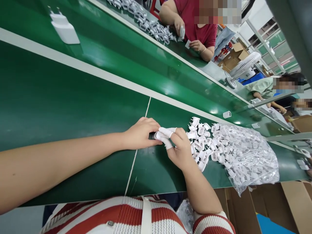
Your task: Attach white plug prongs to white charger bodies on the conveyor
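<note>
My left hand (142,133) is closed around a small black object (152,136), most of which the fingers hide. From the other side my right hand (179,148), with white covers on several fingertips, meets it in a pinch; what those fingers hold is hidden. Both hands are together just above the green work surface (85,107). Right beside my right hand lies a loose pile of white plug housings (201,141), many with two pins. A clear plastic bag (253,156) full of similar white pieces lies farther right.
A white plug charger (64,29) sits on the green conveyor belt (117,55), with white pieces (227,114) farther along it. Across the belt, a person in a red shirt (207,35) handles white parts near another pile (156,29). A fan (246,65) stands beyond; cardboard boxes (270,204) are below right.
</note>
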### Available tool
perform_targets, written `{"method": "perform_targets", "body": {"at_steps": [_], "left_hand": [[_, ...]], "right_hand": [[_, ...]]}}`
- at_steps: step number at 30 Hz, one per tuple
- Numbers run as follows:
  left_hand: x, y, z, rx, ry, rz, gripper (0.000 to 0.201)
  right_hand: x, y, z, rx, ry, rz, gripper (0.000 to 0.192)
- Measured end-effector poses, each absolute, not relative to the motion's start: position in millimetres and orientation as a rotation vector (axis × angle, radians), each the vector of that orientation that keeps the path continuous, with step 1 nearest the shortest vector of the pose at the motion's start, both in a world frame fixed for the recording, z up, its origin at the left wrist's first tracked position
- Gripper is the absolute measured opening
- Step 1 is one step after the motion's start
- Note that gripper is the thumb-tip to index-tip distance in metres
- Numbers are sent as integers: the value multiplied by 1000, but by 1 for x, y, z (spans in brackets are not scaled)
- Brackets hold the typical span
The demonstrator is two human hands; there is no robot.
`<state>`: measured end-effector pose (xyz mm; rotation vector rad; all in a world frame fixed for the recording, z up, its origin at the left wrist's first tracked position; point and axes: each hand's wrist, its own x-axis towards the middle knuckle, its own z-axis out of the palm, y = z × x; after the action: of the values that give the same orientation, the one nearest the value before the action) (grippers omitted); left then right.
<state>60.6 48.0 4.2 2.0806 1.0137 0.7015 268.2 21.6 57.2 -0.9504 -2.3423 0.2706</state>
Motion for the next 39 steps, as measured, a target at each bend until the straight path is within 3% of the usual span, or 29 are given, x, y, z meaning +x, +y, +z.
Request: {"method": "perform_targets", "body": {"at_steps": [7, 14, 20, 30, 39], "left_hand": [[60, 48, 5, 2063, 1004, 712, 29], [63, 48, 4, 2043, 1023, 721, 26], [63, 50, 3, 2041, 1037, 724, 26], [62, 50, 1, 2028, 1022, 738, 22], [65, 48, 3, 2004, 1066, 709, 24]], "right_hand": [[261, 22, 49, -1060, -2293, 218, 11], [256, 22, 48, -1075, -2229, 181, 11], [260, 21, 50, -1010, -2154, 138, 24], [254, 22, 50, -1109, -2297, -19, 13], [252, 20, 58, -1172, -2348, -175, 14]]}}
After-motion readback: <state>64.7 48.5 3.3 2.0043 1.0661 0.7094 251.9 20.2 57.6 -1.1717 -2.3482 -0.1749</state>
